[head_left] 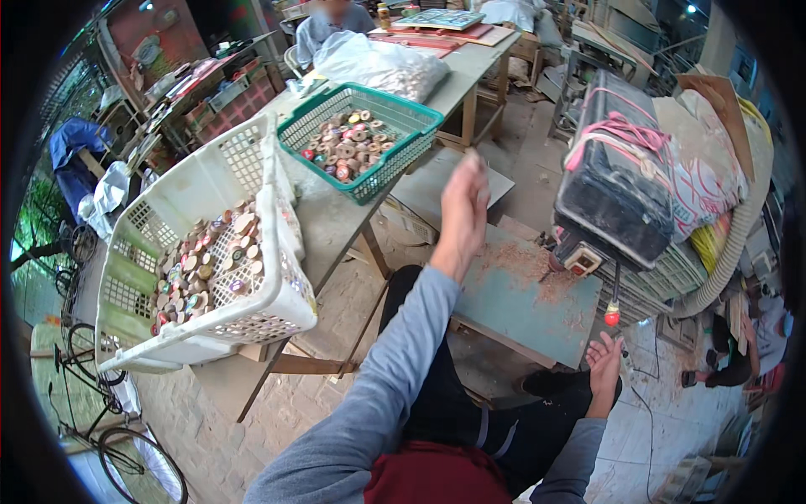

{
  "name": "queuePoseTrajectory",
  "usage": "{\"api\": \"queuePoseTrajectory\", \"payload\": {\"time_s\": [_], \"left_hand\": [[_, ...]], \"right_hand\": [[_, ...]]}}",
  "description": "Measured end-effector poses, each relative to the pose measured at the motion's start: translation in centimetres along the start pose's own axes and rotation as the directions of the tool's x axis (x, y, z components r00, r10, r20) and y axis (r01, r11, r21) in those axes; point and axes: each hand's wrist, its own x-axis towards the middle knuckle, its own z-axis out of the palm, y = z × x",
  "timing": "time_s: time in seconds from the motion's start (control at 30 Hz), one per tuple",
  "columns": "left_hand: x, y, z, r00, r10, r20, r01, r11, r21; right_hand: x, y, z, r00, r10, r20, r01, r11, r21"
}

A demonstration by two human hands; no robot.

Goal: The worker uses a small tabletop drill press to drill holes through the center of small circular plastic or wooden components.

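My left hand (464,214) reaches forward above the near edge of the blue-grey work board (512,290), its fingers smeared by motion, so whether they hold anything is unclear. To its left is a green plastic basket (390,161) with small wooden rings and discs (348,147) in it. My right hand (603,363) is palm up with fingers apart, holding nothing, just below a red lever knob (612,317). That lever hangs from a black machine (617,189) with a pink cord on top and a switch box (581,259). Wood shavings (525,265) lie on the board.
A white crate (210,332) of wooden discs stands at the table's left end, beside a bag of pieces (382,67). A ribbed hose (739,244) curves behind the machine. Bicycles (109,403) are at lower left; another person (332,25) sits beyond the table.
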Motion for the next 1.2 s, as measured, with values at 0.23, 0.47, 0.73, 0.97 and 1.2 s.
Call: {"api": "queuePoseTrajectory", "payload": {"time_s": [0.23, 0.47, 0.73, 0.97, 1.2], "left_hand": [[-3.9, 5.6, 1.6, 0.946, -0.316, 0.071, 0.323, 0.941, -0.106], [-15.3, 14.0, 2.6, 0.935, -0.201, 0.292, -0.131, 0.569, 0.812], [-24.7, 33.2, 8.5, 0.655, -0.583, 0.48, -0.524, 0.106, 0.845], [-16.1, 40.6, 9.7, 0.917, -0.387, 0.096, -0.333, -0.611, 0.718], [-11.7, 39.7, -5.6, 0.613, -0.587, -0.529, -0.129, -0.734, 0.666]], "right_hand": [[1.0, 1.0, 1.9, 1.0, 0.025, 0.009, -0.023, 0.989, -0.144], [0.3, 1.4, -0.8, 0.978, -0.109, -0.176, 0.058, 0.961, -0.272], [1.0, 1.5, 1.4, 0.986, -0.121, -0.116, 0.069, 0.924, -0.376], [0.3, 0.6, -0.2, 0.976, -0.151, -0.158, 0.073, 0.906, -0.417], [1.4, 2.7, 1.1, 0.983, -0.131, -0.129, 0.059, 0.89, -0.452]]}}
